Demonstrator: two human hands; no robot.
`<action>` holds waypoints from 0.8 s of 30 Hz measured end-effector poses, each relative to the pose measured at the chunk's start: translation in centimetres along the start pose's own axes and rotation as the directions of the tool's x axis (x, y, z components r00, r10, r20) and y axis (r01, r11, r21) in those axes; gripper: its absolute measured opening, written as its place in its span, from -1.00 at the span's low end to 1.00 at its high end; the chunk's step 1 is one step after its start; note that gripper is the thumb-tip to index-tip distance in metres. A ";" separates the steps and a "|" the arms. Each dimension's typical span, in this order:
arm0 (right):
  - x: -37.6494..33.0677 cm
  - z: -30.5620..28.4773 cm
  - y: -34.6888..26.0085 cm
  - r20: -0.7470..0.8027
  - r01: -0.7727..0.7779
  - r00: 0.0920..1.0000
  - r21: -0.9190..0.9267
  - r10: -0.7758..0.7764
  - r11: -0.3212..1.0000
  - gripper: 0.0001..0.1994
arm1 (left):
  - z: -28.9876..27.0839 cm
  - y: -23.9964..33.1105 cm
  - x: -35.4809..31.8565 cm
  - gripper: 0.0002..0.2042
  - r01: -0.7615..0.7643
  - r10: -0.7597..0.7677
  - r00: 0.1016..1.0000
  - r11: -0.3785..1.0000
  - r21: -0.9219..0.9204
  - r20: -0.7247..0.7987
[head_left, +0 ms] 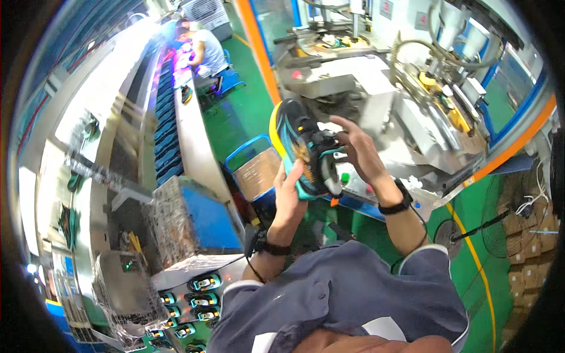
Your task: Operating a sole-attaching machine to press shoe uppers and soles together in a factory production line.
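Note:
A sports shoe (286,126), black and teal with a yellow sole edge, is held up in front of me, its toe pointing away. My left hand (289,191) grips it from the left near the heel, thumb over its side. At the shoe's right, my right hand (360,152) has its index finger stretched out. Its other fingers curl in at the black laces and tongue, where their exact hold is partly hidden. Black bands circle both my wrists.
Ahead stands a machine (376,88) with metal clamps and an orange frame. A conveyor (194,141) runs up the left, with a seated person (207,56) at its far end. Several shoes (204,300) fill a rack at lower left. A blue-handled cart (257,173) and a fan (500,217) stand nearby.

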State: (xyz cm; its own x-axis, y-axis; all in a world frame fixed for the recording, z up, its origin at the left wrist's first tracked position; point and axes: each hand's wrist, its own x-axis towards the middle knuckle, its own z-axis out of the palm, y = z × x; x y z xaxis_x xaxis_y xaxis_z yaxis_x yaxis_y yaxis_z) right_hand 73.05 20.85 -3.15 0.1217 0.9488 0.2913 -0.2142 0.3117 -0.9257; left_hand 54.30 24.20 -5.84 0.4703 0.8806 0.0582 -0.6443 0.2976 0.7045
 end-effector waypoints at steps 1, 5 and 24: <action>-1.6 -2.8 -0.1 0.001 -0.031 1.000 0.094 0.031 0.995 -0.21 | 1.8 -2.4 1.9 -0.65 0.019 -0.017 0.999 0.998 0.054 -0.035; -4.3 -10.6 -0.4 -0.545 -0.203 0.838 -0.274 0.022 0.940 -0.40 | 9.2 -10.4 5.6 -0.44 -0.020 -0.045 0.994 0.828 0.561 0.101; -10.1 -29.3 -5.7 -0.904 -0.406 0.179 -0.427 -0.388 0.808 -0.48 | 14.7 -42.9 43.9 -0.28 -0.137 -0.130 0.981 0.088 0.987 0.148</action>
State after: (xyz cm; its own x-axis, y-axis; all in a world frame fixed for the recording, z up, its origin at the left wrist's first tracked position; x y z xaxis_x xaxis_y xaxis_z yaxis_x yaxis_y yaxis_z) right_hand 101.43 8.02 -7.84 0.9811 0.0033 0.1934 0.1915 -0.1544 -0.9693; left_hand 111.50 44.70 -23.13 0.6336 0.7705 0.0701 0.4742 -0.4583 0.7517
